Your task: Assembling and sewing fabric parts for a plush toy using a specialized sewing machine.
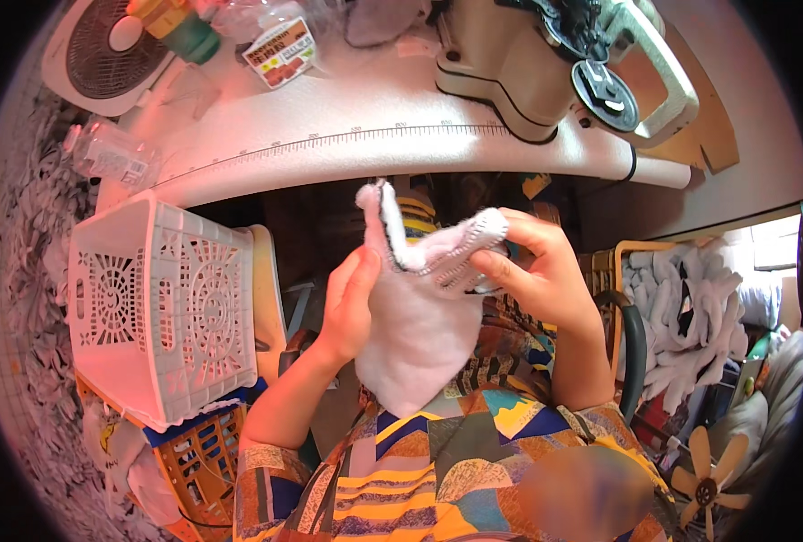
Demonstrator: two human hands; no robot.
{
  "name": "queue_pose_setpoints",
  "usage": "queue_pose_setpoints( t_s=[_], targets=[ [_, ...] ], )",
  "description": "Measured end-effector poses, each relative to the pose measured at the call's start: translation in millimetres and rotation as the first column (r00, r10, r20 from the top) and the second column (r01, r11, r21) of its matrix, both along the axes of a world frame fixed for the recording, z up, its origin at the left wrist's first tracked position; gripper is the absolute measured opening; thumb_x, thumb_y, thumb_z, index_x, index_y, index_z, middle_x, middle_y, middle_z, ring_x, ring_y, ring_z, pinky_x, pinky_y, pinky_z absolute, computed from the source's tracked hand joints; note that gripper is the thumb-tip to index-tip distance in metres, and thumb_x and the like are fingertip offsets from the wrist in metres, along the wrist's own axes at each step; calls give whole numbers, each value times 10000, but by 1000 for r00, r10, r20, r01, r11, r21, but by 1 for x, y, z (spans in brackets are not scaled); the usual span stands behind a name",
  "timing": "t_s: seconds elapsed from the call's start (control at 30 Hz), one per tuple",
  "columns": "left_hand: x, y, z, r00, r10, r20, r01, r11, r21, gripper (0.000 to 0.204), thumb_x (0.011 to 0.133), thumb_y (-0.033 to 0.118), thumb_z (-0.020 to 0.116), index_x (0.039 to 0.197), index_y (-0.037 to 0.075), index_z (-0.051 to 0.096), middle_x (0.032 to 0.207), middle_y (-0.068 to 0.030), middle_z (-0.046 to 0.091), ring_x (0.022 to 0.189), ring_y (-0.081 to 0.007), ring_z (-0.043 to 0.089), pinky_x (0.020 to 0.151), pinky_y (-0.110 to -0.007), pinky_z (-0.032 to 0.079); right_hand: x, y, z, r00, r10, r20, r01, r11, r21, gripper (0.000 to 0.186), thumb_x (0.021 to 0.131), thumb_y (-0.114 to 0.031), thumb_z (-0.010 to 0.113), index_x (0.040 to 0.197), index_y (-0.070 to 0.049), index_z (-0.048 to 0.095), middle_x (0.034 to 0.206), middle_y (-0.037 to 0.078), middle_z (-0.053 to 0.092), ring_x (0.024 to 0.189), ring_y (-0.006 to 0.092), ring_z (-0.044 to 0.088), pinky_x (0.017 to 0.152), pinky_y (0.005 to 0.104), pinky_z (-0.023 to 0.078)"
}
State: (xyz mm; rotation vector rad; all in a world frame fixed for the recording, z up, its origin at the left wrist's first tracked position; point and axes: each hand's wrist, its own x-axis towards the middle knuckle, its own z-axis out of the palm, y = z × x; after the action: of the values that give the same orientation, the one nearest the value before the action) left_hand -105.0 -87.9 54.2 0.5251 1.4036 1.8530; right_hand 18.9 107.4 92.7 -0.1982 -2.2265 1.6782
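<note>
One soft, pale pinkish-white fleece piece with dark edge stitching (pixel 420 339), held up at centre frame. Left hand (pixel 348 303): grip pinching its left edge. Right hand (pixel 543 268): grip pinching its folded upper-right edge. Visible stitching appears done; top gapes, work seemingly unfinished.

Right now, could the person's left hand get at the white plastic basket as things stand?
Probably yes: the white basket stands left of the left hand, with nothing evidently blocking the way. That hand would likely need to release the fluffy fabric piece first, which the right hand also holds.
</note>
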Motion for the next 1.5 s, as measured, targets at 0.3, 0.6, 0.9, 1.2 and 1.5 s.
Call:
queue_pose_setpoints(
  t_s=[0.3,0.6,0.9,1.2,1.5],
  targets=[
    [2,0,2,878,91,-470,-200,962,-187,78,886,56,601,840,-1,573,715,1,516,652,-61,444,577,-214,374,-22,-10,-9,995,17,-101,4,979,203,254,745,-165,778,779,17,604,732,89,582,601,169,553,530,277,423],
    [1,1,13,521,86,-849,-207,978,-28,106,757,-24,684,815,-38,598,658,-91,513,531,-168,467,482,-274,376,-19,-29,-8,977,-82,-197,90,995,36,179,736,-65,750,835,7,620,754,64,577,659,129,576,582,259,457],
    [1,-3,15,573,-1,-819,-94,993,-68,129,759,7,686,861,-59,644,670,-97,556,542,-162,514,486,-274,404,-20,-31,-24,956,-203,-212,142,952,-272,133,782,-46,722,836,1,609,756,9,559,693,63,490,625,218,412],
    [1,-8,5,930,213,-301,-269,950,-158,216,805,83,734,971,-20,642,878,-22,664,755,-69,582,680,-224,475,-10,6,-15,910,-350,-223,299,925,-234,188,805,-86,723,964,-24,643,924,34,655,905,116,620,832,278,482],
    [-2,-4,8,986,74,-147,-58,992,111,264,910,75,610,1151,-26,572,1093,-66,619,976,-134,577,874,-275,435,-6,-18,-29,996,-9,-89,-44,819,-573,547,794,-164,762,1253,-11,506,1108,67,609,1035,107,557,896,290,455]
  ],
)
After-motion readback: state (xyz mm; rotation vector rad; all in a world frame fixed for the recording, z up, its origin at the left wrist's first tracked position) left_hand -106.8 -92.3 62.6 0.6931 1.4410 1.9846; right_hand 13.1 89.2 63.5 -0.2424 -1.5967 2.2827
